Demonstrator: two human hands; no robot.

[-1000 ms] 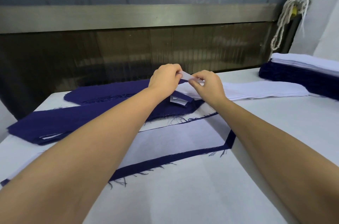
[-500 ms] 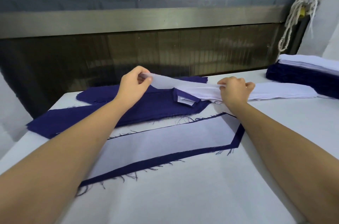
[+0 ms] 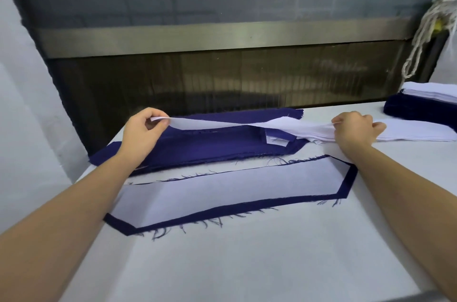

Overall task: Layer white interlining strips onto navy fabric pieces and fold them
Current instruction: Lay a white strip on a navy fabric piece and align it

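Step in hand: peeling a single white interlining strip (image 3: 210,124) off its stack (image 3: 418,133), ready for layering.
Left hand (image 3: 142,135): fingers and thumb pinch the strip's left end, raised above the pile of navy pieces (image 3: 197,151).
Right hand (image 3: 356,130): fingers curled, gripping the strip's other end where it meets the stack.
Strip: spans between the two hands, sagging slightly, clear of the pile at the left.
Already layered: the near navy piece (image 3: 348,178) lies flat on the table (image 3: 247,264) with interlining (image 3: 235,190) over it, a navy border showing; not folded.
Next move, as I judge it: free the strip from the stack without dragging neighbours, then lay it squarely on a navy piece with even margins.
Risk: the thin strip may wrinkle or skew.
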